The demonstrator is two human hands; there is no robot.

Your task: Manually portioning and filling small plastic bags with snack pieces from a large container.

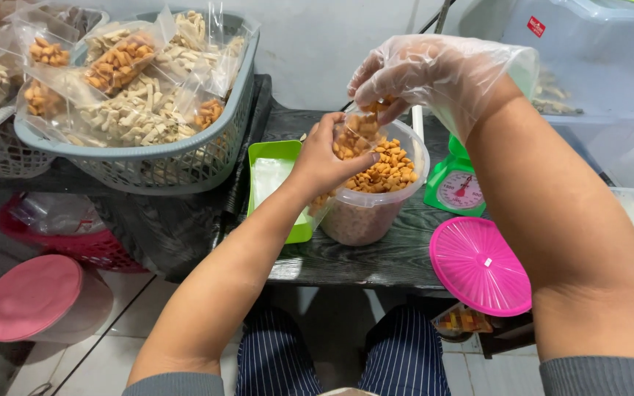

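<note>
My left hand (322,158) grips a small clear plastic bag (350,136) partly filled with orange-brown snack pieces, held over a clear round tub (376,213) heaped with the same snacks. My right hand (423,73), in a thin clear plastic glove, hovers above the bag's mouth with its fingers pinched on a few snack pieces. The tub stands on a dark wooden table (376,257).
A green tray (277,158) lies left of the tub, a small green kitchen scale (455,183) right of it, and a pink round lid (478,265) at the table's front edge. A grey basket (155,158) holds several filled snack bags. A pink-lidded container (34,297) stands on the floor.
</note>
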